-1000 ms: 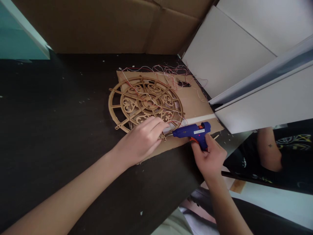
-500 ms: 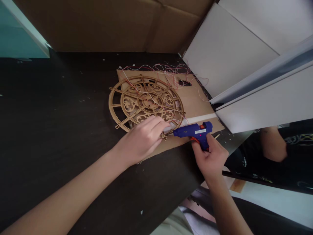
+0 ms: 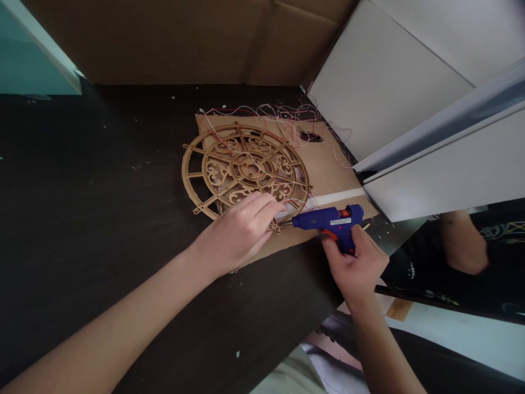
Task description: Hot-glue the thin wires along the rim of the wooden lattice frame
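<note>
Blue and orange, a hot glue gun (image 3: 326,220) is sitting in the right hand (image 3: 356,268), fingers wrapped round its grip, nozzle near a laser-cut wooden wheel (image 3: 246,164) lying on cardboard (image 3: 332,169). The left hand's (image 3: 238,234) curved fingers are pressing the wheel steady; the gun's white label (image 3: 340,221) is showing nothing legible.

The left hand (image 3: 238,232) can pass over the dark tabletop (image 3: 82,191); white panels (image 3: 389,93) block the right hand's (image 3: 355,268) far side.
</note>
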Demonstrator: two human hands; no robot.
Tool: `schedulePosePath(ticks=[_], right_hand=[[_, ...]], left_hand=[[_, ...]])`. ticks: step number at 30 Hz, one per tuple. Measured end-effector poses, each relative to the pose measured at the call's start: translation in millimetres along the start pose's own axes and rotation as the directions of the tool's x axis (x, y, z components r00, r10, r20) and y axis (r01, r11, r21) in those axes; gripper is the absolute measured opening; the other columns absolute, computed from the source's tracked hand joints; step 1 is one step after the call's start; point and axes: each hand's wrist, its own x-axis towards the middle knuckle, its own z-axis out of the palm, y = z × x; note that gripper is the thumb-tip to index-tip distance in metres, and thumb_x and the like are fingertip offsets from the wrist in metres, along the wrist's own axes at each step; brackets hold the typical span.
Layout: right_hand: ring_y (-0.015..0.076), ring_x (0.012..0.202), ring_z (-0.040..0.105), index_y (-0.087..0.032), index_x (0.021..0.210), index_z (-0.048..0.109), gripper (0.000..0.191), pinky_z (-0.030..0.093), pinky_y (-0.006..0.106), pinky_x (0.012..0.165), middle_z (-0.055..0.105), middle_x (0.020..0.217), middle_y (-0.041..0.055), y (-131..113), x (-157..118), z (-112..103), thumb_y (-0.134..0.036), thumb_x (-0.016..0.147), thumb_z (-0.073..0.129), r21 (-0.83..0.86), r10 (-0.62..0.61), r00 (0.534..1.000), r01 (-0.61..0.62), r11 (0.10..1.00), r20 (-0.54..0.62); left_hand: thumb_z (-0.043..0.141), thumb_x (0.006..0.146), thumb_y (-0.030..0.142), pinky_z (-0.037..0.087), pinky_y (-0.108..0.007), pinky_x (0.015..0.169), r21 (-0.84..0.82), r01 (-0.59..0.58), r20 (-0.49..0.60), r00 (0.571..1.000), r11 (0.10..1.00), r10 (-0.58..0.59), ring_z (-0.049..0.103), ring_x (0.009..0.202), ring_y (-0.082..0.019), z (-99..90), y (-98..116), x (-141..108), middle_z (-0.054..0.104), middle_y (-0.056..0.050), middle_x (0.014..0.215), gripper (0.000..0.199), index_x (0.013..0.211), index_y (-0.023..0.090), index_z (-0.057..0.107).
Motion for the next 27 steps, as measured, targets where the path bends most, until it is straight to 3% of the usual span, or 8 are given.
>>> schedulePosePath(ticks=[27], right_hand=[[0.0079,0.055,0.041,-0.017,0.072,0.043,0.027,0.033,0.021,0.055,0.04,0.061,-0.0049,-0.4,-0.9,-0.4,-0.02,0.082,0.068,0.043,-0.042,0.999,0.042,0.998,0.0]], left_hand=[[0.06,0.089,0.005,0.052,-0.042,0.095,0.009,-0.01,-0.004,1.0,1.0,0.01,0.059,0.108,-0.026,0.8,-0.3,0.3,0.062,-0.013,0.111,0.033,0.121,0.009,0.054]])
